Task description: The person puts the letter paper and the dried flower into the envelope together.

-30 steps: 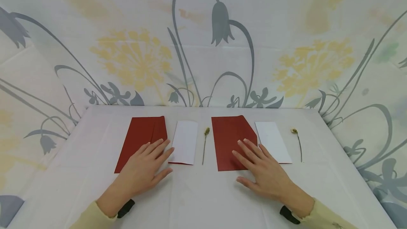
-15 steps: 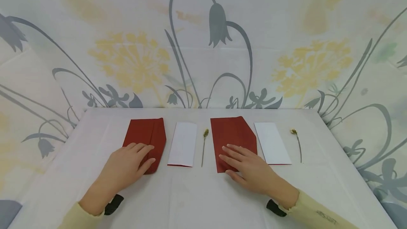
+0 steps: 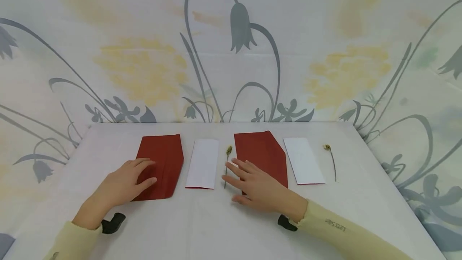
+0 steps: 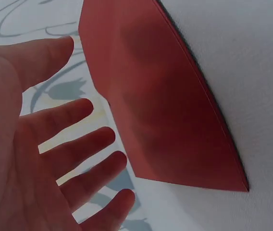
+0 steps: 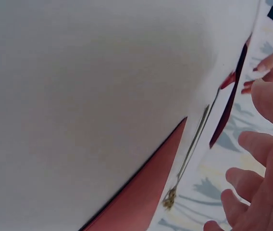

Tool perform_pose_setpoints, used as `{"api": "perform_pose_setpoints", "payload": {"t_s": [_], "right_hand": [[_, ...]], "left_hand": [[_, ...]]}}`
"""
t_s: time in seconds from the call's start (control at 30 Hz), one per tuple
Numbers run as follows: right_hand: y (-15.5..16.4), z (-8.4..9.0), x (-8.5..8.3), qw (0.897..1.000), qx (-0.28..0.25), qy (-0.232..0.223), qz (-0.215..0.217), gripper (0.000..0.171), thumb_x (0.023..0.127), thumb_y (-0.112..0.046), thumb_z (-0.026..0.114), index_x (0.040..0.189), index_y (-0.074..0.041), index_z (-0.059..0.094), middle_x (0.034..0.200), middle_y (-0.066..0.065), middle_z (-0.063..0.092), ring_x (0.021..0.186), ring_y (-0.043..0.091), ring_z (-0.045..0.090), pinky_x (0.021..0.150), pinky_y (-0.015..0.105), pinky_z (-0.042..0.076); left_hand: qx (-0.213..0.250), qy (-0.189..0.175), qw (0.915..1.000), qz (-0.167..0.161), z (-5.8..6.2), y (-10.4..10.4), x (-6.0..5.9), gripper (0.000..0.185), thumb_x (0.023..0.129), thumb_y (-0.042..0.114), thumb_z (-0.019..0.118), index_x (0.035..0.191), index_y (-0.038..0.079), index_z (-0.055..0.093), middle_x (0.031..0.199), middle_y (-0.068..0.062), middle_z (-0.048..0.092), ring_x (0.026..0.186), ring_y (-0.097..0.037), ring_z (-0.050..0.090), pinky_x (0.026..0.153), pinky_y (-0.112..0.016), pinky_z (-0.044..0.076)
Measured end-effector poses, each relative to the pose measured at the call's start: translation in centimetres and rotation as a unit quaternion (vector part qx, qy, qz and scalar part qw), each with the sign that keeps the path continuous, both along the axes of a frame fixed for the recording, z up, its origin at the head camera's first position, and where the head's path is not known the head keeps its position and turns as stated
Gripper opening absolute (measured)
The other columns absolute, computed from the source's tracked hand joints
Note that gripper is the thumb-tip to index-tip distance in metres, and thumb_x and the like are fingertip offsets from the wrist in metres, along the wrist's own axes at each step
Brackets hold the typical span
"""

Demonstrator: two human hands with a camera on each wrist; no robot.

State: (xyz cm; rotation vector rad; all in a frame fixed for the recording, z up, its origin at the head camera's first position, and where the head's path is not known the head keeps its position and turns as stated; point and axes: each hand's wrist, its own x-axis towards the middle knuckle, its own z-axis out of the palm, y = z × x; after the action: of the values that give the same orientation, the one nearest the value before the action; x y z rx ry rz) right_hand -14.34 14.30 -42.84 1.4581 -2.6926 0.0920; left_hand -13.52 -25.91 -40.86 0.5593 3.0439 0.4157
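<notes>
Yellow left sleeve (image 3: 73,240): leads to the left hand (image 3: 120,181), fingers spread, grasping nothing; whether it touches paper I cannot tell.
Left envelope (image 3: 165,167): red, flat, partly under that hand, its slanted side facing right.
Left card (image 3: 202,163): white, just beside it, red edge nearest the person.
Left sprig (image 3: 229,151): upright in the row, stem partly behind fingertips.
Right hand (image 3: 258,187): over the right envelope (image 3: 260,149), fingers loosely spread, gripping nothing.
Right card (image 3: 304,161): just beside that envelope.
Right sprig (image 3: 332,159): at the row's end.
Spacing: probably lets each piece be lifted without disturbing its neighbour; the repeated order suggests matching sets.
Count: two envelopes, two cards, two sprigs.
</notes>
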Motion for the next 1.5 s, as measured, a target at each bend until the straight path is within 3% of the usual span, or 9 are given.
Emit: {"api": "perform_pose_setpoints", "payload": {"t_s": [0.33, 0.53, 0.8, 1.03, 1.2, 1.5], "right_hand": [[-4.1, 0.3, -0.8, 0.999, 0.030, -0.011, 0.023, 0.063, 0.102, -0.054, 0.046, 0.155, -0.022, 0.036, 0.165, 0.007, 0.017, 0.152, 0.028, 0.010, 0.119, 0.045, 0.019], [-6.7, 0.4, -1.1, 0.999, 0.033, -0.018, 0.038, 0.064, 0.102, -0.055, 0.045, 0.156, -0.023, 0.034, 0.165, 0.007, 0.018, 0.152, 0.027, 0.010, 0.119, 0.044, 0.019], [-10.0, 0.0, -1.9, 0.997, 0.055, -0.011, 0.047, 0.065, 0.102, -0.058, 0.040, 0.157, -0.026, 0.030, 0.166, 0.005, 0.015, 0.152, 0.024, 0.008, 0.119, 0.043, 0.019], [-12.3, 0.0, -2.4, 0.997, 0.066, -0.010, 0.033, 0.067, 0.099, -0.061, 0.043, 0.156, -0.027, 0.034, 0.165, 0.003, 0.018, 0.152, 0.022, 0.009, 0.120, 0.042, 0.018], [-14.2, -0.4, -2.4, 0.995, 0.101, -0.002, 0.024, 0.068, 0.098, -0.065, 0.041, 0.156, -0.030, 0.033, 0.165, 0.000, 0.018, 0.152, 0.020, 0.008, 0.119, 0.041, 0.018], [-15.8, -0.1, -2.2, 0.990, 0.136, -0.027, 0.002, 0.066, 0.098, -0.066, 0.040, 0.155, -0.034, 0.033, 0.163, -0.003, 0.023, 0.151, 0.017, 0.016, 0.118, 0.042, 0.022]], "left_hand": [[0.036, -0.063, 0.9973, -0.012, -0.8, -0.1, -1.4, 0.075, 0.092, 0.045, 0.068, 0.144, -0.005, 0.045, 0.152, -0.031, 0.032, 0.136, -0.054, 0.030, 0.101, -0.068, 0.035], [0.015, -0.084, 0.9963, -0.002, -1.3, 0.1, -1.6, 0.086, 0.084, 0.048, 0.075, 0.145, -0.003, 0.043, 0.153, -0.030, 0.030, 0.135, -0.054, 0.027, 0.094, -0.068, 0.042], [-0.003, -0.091, 0.9958, 0.007, -1.4, 0.1, -1.9, 0.089, 0.079, 0.048, 0.079, 0.144, -0.002, 0.045, 0.151, -0.030, 0.032, 0.131, -0.054, 0.031, 0.086, -0.066, 0.048], [-0.003, -0.092, 0.9957, 0.012, -1.3, 1.0, -2.1, 0.085, 0.080, 0.042, 0.081, 0.144, -0.002, 0.046, 0.150, -0.031, 0.032, 0.131, -0.055, 0.032, 0.089, -0.067, 0.046], [-0.001, -0.094, 0.9955, 0.004, -1.1, 1.2, -2.1, 0.083, 0.082, 0.040, 0.080, 0.145, -0.002, 0.046, 0.151, -0.032, 0.031, 0.133, -0.055, 0.030, 0.091, -0.069, 0.044], [0.002, -0.089, 0.9960, 0.001, -1.0, 0.7, -1.7, 0.083, 0.081, 0.041, 0.080, 0.144, -0.002, 0.047, 0.149, -0.032, 0.033, 0.130, -0.056, 0.032, 0.088, -0.070, 0.045]]}}
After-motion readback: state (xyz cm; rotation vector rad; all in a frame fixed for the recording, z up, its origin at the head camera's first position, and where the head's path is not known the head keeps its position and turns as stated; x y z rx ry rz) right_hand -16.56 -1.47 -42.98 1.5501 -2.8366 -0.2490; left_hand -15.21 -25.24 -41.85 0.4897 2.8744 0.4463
